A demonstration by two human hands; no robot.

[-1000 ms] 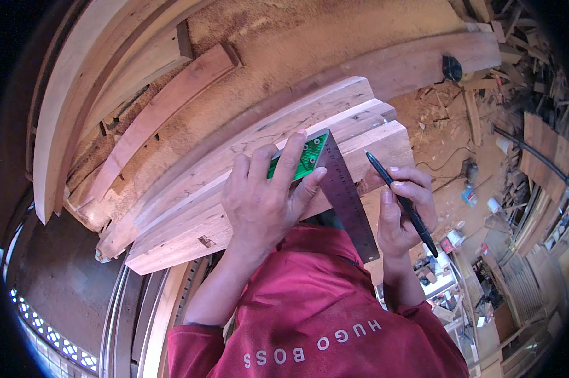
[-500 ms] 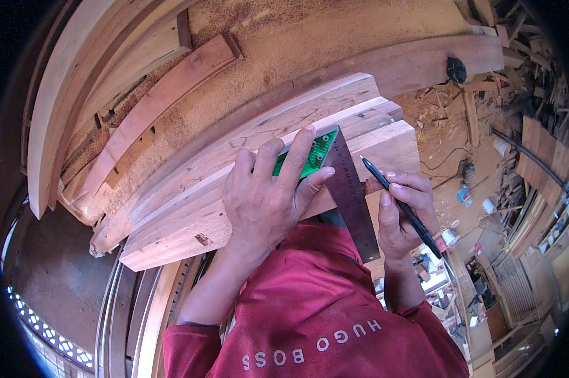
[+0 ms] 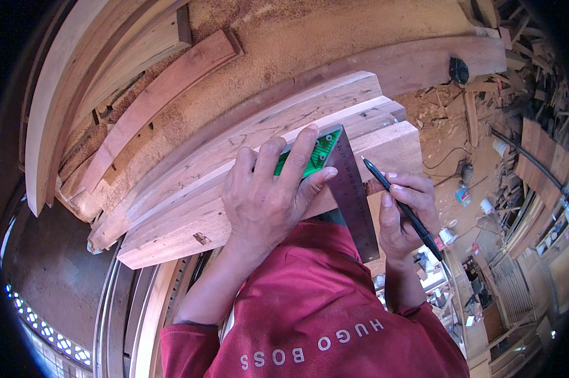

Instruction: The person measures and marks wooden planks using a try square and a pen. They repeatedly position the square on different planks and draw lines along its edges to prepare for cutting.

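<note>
My left hand [image 3: 268, 195] presses a try square flat on a stack of pale wooden beams [image 3: 190, 189]. The square has a green stock [image 3: 314, 155] under my fingers and a grey steel blade [image 3: 352, 195] that runs down over the beam's near edge. My right hand [image 3: 405, 217] holds a black pen [image 3: 398, 205] like a pencil, its tip close to the blade's right edge near the top face of the front beam. Both forearms come up from my red shirt [image 3: 322, 315].
Sawdust covers the bench surface [image 3: 297, 44] behind the beams. A reddish plank [image 3: 164, 94] and long curved boards [image 3: 63, 101] lie at the left. Offcuts, cables and small containers litter the floor [image 3: 480, 176] at the right.
My left hand has shifted slightly on the square, and the right hand with the pen has moved a little closer to the blade. The beams have stayed in place.
</note>
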